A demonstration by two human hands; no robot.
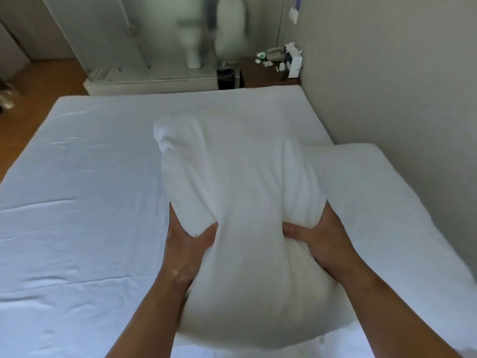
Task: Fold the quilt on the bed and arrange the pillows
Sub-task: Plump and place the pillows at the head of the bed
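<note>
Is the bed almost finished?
Partly. The sheet lies bare, with no quilt spread over it. The left hand and right hand grip one pillow above it. It is not yet set down. The white bundle by the wall could be quilt or pillow.

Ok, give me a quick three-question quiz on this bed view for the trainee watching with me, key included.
1. True or false: the left hand and the right hand both grip the held pillow.
2. Where does the second pillow lie? A) on the floor B) on the bed, beside the wall C) on a chair
3. What dark thing stands next to the bedside table?
Key: 1 true; 2 B; 3 the black bin.
</note>
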